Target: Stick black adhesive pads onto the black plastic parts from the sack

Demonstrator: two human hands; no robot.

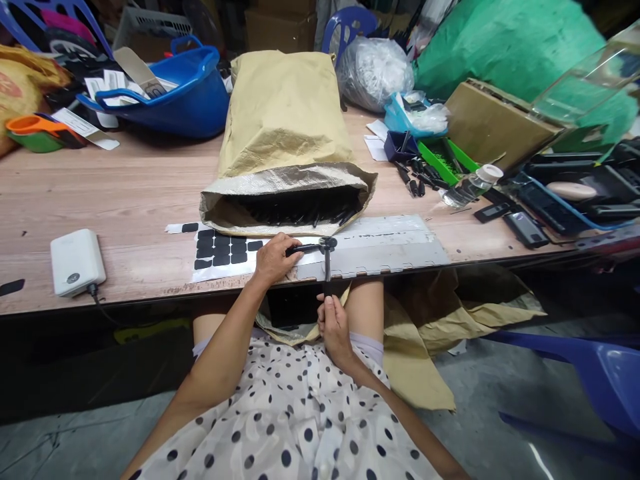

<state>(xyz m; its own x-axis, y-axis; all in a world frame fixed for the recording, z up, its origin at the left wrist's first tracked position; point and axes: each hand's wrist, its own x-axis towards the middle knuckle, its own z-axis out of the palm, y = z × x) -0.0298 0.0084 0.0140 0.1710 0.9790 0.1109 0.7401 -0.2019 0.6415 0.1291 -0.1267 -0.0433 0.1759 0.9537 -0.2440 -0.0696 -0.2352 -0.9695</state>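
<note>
A slim black piece, smooth-looking and narrow, lies nearly level from side to side, its left end in the left hand and its other end reaching a small dark rounded part above the gray sheet. A straight, dark, glossy rod meets it there almost squarely, running over the front edge of the bench to the right hand; whether the two are joined is unclear.

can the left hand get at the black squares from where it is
Probably yes: the black squares lie just beside the left hand, and nothing visible stands between them. It holds a black piece, though, so it may need to let go first.
</note>
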